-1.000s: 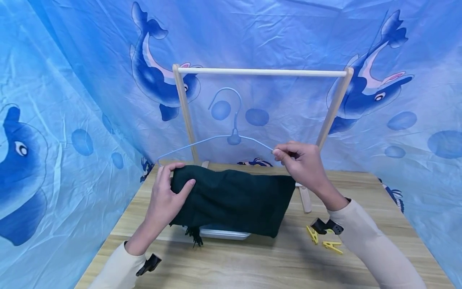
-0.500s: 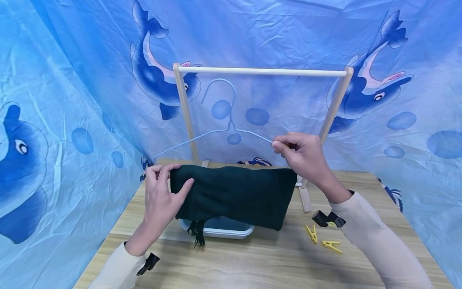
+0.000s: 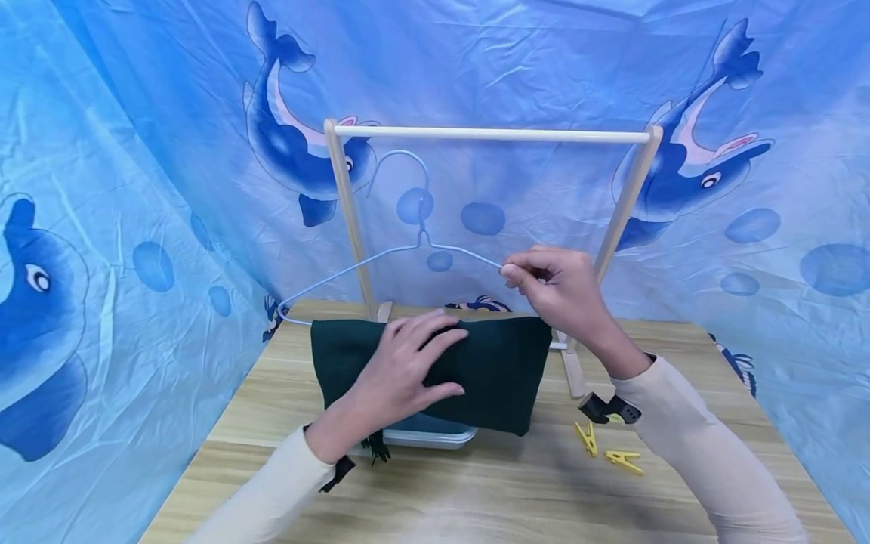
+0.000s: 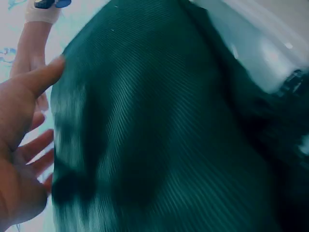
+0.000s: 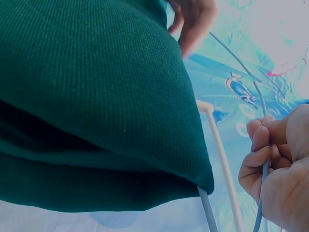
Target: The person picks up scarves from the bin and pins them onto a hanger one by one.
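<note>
My right hand (image 3: 557, 287) pinches the right shoulder of a light blue wire clothes hanger (image 3: 390, 254), whose hook points up. Over the hanger's bottom bar drapes a folded dark green scarf (image 3: 503, 370) with fringe (image 3: 377, 447) at its lower left. In the right wrist view the hanger wire (image 5: 206, 208) comes out of the scarf's fold. My left hand (image 3: 404, 366) lies across the front of the scarf, fingers spread near its top edge and gripping nothing. The left wrist view has that hand (image 4: 19, 130) beside the ribbed scarf (image 4: 159, 121).
Behind the hanger stands a wooden rack with a white crossbar (image 3: 489, 135). A pale plastic tub (image 3: 435, 438) sits below the scarf on the wood-grain table (image 3: 476, 499). Two yellow clothespins (image 3: 623, 461) lie at the right, near my right sleeve.
My left hand has left the scarf's left end and moved right to its middle. The hanger rose, then shifted slightly left with my right hand, the scarf still draped over it.
</note>
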`<state>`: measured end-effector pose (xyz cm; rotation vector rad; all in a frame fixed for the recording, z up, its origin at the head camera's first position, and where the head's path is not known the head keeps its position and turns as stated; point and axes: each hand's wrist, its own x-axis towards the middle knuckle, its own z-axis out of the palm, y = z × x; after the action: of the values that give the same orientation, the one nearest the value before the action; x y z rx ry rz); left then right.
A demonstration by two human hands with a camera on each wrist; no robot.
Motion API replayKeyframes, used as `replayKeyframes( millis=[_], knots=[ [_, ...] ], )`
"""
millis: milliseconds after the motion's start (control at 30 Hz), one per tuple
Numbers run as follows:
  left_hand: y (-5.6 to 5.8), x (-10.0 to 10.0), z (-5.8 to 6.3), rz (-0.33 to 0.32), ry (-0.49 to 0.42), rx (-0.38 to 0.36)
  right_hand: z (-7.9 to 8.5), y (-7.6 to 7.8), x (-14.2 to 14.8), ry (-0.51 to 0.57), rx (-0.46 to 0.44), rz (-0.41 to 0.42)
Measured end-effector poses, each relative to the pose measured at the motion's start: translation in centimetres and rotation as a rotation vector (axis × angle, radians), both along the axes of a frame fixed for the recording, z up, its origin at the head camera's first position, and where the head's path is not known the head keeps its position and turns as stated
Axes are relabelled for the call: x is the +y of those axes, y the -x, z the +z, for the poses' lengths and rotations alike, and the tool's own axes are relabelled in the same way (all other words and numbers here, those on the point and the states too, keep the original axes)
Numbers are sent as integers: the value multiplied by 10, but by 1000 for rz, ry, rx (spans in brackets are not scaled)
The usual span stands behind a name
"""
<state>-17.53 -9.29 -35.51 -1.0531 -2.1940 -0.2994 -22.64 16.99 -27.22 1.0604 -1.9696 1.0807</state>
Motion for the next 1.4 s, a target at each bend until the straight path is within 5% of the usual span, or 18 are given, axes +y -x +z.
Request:
replayKeyframes(
  millis=[233,367,667,967,1133,1400],
  knots=[
    [14,24,1,37,83,97,0,-2,-2,7,-16,-1],
    [19,28,2,23,6,153,0,-4,-3,11,-30,-1],
    [26,27,3,-54,-125,120,-2,-2,-2,9,-55,0],
    [31,34,14,-98,-333,-23,-6,2,-1,3,-62,0],
    [30,40,27,-4,-434,-162,-7,0,0,7,-71,2],
    [32,50,48,145,-449,-356,-7,-3,-1,6,-89,54]
  ],
)
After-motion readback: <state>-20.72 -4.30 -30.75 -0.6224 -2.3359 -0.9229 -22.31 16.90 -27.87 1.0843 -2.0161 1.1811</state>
